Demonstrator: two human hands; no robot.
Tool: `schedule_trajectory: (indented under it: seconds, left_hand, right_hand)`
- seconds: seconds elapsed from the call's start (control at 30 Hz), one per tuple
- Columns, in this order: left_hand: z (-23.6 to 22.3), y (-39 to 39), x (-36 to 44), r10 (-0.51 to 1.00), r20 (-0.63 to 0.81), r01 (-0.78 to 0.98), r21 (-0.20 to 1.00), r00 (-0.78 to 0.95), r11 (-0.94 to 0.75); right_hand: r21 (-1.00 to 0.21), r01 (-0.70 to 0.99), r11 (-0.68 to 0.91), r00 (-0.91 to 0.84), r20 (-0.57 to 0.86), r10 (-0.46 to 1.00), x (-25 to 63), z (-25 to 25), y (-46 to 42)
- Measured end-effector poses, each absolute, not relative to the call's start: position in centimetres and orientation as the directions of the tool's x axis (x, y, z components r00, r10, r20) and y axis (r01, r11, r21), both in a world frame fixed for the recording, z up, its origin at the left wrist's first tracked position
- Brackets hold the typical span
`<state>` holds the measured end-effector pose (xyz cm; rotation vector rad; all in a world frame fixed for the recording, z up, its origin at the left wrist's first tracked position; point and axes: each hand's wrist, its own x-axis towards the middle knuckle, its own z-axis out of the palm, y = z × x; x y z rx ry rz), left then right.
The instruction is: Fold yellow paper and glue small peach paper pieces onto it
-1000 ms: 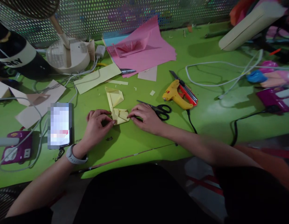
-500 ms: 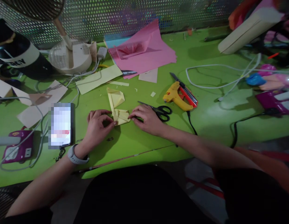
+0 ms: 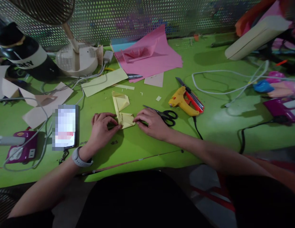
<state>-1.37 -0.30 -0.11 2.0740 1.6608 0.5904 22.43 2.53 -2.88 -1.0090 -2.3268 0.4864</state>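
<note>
A folded piece of yellow paper (image 3: 125, 120) lies on the green table, with two flap-like sections joined along a narrow strip on its left. My left hand (image 3: 104, 127) is closed on its lower left edge, thumb and fingertips pinching the paper. On the opposite side, my right hand (image 3: 152, 123) has its fingertips pressed together at the paper's right corner. Black-handled scissors (image 3: 170, 117) lie partly under my right hand, their blade pointing left. Right of them rests a yellow glue gun (image 3: 182, 101) beside a red utility knife (image 3: 194, 103).
Pink paper sheets (image 3: 171, 60) and a pale yellow strip (image 3: 104, 83) lie farther back. At left are a phone (image 3: 65, 126), a purple power socket (image 3: 23, 148), a fan base (image 3: 88, 61) and a black bottle (image 3: 30, 57). A white cable (image 3: 209, 91) loops at right.
The whole view has shifted slightly, so everything appears a little farther right and lower. Both hands stay at the yellow paper with nearly the same grip.
</note>
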Motion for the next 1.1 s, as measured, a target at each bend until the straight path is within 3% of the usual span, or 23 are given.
schedule_trajectory:
  seconds: [0.33, 0.43, 0.93, 1.1]
  left_hand:
    - [0.0, -0.4, -1.1, 0.982, 0.07, 0.809, 0.558, 0.178, -0.186]
    - [-0.2, -0.5, -1.2, 0.979, 0.081, 0.81, 0.55, 0.187, -0.2]
    - [-0.5, -0.4, -2.1, 0.954, 0.145, 0.777, 0.556, 0.261, -0.297]
    - [-0.3, -1.8, -3.0, 0.874, 0.173, 0.779, 0.397, 0.455, -0.484]
  right_hand:
    - [-0.23, 0.528, 0.817, -0.78, 0.248, 0.574, 19.1, -1.0, 3.0]
    - [-0.192, 0.522, 0.831, -0.806, 0.21, 0.554, 18.9, -1.2, 3.1]
    - [-0.379, 0.517, 0.767, -0.785, 0.146, 0.602, 19.3, -2.7, 3.8]
    - [-0.466, 0.488, 0.738, -0.789, 0.127, 0.602, 19.7, -2.9, 4.4]
